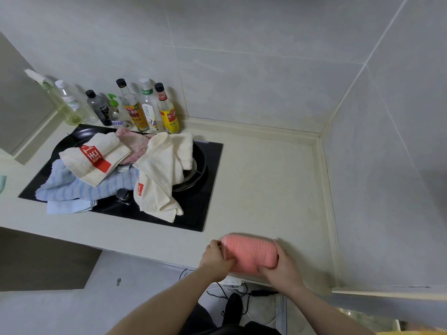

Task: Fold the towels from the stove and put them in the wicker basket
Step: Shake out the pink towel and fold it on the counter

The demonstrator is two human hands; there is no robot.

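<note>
A folded pink towel point(251, 251) lies at the counter's front edge. My left hand point(216, 258) grips its left end and my right hand point(281, 267) grips its right end. On the black stove point(205, 189) to the left lies a heap of towels: a cream towel with a red patch point(94, 160), another cream towel point(162, 175) draped over the burner, a pale blue striped towel point(72, 187) underneath, and a pinkish towel point(135, 143) at the back. No wicker basket is in view.
Several bottles point(145, 105) stand in a row against the tiled wall behind the stove. The cream counter point(266, 177) runs right into a wall corner. Cables and a power strip point(232, 284) lie on the floor below the counter edge.
</note>
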